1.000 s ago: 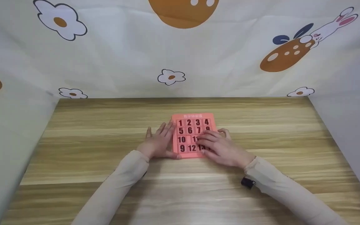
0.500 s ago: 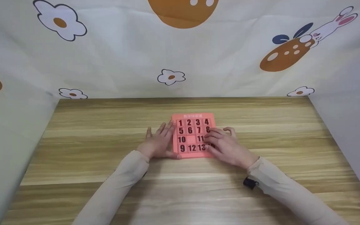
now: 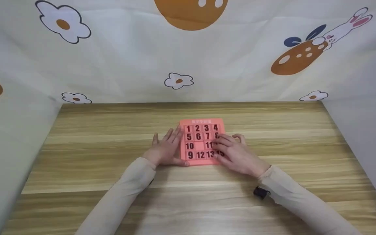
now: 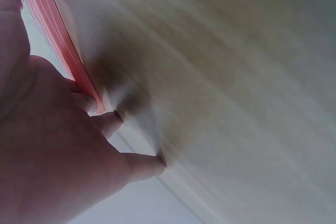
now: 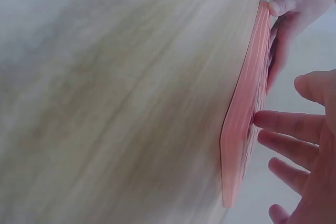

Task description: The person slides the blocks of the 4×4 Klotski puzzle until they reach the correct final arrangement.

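A pink number sliding puzzle [image 3: 201,121] lies flat on the table. My left hand [image 3: 165,150] rests along its left edge, fingers straight and spread, thumb on the near left corner. In the left wrist view some fingertips touch the table beside the pink edge [image 4: 59,32]. Over the puzzle's right side, my right hand [image 3: 238,157] reaches with slightly bent fingers, near the number 11 tile [image 3: 209,145]. An open slot [image 3: 199,145] shows between tiles 10 and 11. The right wrist view has an extended finger [image 5: 286,123] at the tile face; some right-hand tiles are covered.
The wood-grain table [image 3: 93,130] spreads around the puzzle. A pale cloth [image 3: 132,65] printed with flowers and carrots forms the back wall, with pale walls on both sides. A black strap [image 3: 260,192] shows at the right wrist.
The number 11 tile has slid right, widening the slot beside tile 10. My right hand has shifted slightly to the right with it. My left hand stays in place.
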The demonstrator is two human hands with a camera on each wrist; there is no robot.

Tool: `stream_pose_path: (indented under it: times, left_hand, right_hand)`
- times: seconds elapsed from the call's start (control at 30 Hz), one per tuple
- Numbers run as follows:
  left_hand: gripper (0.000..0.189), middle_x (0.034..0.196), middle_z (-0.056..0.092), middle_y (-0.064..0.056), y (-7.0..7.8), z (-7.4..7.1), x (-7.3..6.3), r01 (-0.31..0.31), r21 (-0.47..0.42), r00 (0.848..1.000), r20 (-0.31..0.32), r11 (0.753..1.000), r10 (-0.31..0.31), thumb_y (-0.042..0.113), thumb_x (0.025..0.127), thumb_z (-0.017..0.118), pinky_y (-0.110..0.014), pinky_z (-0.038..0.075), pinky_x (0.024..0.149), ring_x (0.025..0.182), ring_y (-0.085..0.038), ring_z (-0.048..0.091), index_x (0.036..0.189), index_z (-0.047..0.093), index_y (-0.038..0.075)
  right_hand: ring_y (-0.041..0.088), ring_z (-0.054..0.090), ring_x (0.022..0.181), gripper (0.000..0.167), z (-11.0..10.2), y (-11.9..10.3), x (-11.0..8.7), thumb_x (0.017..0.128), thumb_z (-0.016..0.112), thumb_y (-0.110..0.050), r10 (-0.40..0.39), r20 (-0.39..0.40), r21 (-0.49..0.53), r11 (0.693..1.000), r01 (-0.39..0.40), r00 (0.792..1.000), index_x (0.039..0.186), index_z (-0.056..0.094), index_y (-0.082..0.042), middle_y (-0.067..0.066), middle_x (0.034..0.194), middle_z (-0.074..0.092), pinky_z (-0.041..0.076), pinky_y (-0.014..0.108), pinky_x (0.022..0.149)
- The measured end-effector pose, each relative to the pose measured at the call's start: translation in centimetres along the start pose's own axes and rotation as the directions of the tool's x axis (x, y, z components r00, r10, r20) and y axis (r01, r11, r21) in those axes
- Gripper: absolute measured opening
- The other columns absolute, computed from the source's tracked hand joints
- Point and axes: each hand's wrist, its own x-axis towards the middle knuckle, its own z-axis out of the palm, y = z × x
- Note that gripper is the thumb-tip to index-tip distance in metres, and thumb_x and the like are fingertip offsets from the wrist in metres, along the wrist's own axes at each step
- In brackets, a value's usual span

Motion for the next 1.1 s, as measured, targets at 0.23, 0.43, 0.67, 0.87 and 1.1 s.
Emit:
stream_pose_path:
  times: [0.23,0.43,0.67,0.87,1.1]
  left_hand:
    - [0.120,0.160,-0.012,-0.006,0.0,-0.1,-0.1,0.007,0.015,1.000,0.006,1.000,-0.007,0.069,0.076,0.065,-0.065,-0.004,0.109,0.145,-0.029,-0.007,0.155,-0.003,0.010]
    - [0.119,0.160,-0.011,-0.005,0.1,-0.3,-0.2,0.011,0.023,1.000,0.011,1.000,-0.012,0.071,0.077,0.062,-0.065,-0.002,0.110,0.145,-0.028,-0.006,0.156,-0.003,0.010]
    - [0.120,0.161,-0.009,-0.006,0.1,-0.1,-0.3,0.002,0.010,1.000,-0.004,1.000,-0.002,0.070,0.076,0.064,-0.066,-0.002,0.109,0.145,-0.029,-0.005,0.156,-0.001,0.010]
    - [0.120,0.161,-0.009,-0.007,0.2,-0.1,-0.3,0.000,0.023,1.000,-0.011,1.000,0.000,0.069,0.076,0.065,-0.066,-0.002,0.109,0.146,-0.029,-0.004,0.156,-0.001,0.009]
    - [0.119,0.161,-0.007,-0.008,0.1,-0.2,-0.3,-0.012,0.041,1.000,-0.017,0.999,0.013,0.069,0.077,0.065,-0.067,0.001,0.109,0.146,-0.030,-0.003,0.156,0.001,0.008]
  right_hand:
    - [0.029,0.040,0.132,0.042,0.5,-0.6,0.8,0.097,0.055,-0.032,-0.040,0.027,0.019,0.999,0.040,0.999,0.132,0.058,-0.009,0.008,0.138,0.053,0.027,0.057,0.102]
    - [0.029,0.029,0.140,0.051,1.3,-1.9,2.8,0.101,0.045,-0.040,-0.106,0.133,0.047,0.994,0.101,0.985,0.146,0.045,-0.015,0.005,0.151,0.039,0.020,0.060,0.109]
    - [0.028,0.032,0.139,0.047,1.4,-1.8,2.9,0.102,0.044,-0.039,-0.128,0.140,0.038,0.992,0.124,0.982,0.141,0.051,-0.015,0.004,0.147,0.044,0.019,0.060,0.109]
    - [0.030,0.038,0.134,0.042,0.8,-1.5,2.4,0.100,0.048,-0.038,-0.109,0.075,0.010,0.994,0.109,0.991,0.131,0.060,-0.012,0.007,0.139,0.053,0.026,0.056,0.104]
    - [0.032,0.043,0.129,0.039,1.0,-1.0,2.0,0.097,0.057,-0.031,-0.072,-0.015,0.018,0.997,0.073,0.997,0.128,0.062,-0.009,0.009,0.133,0.057,0.029,0.056,0.101]
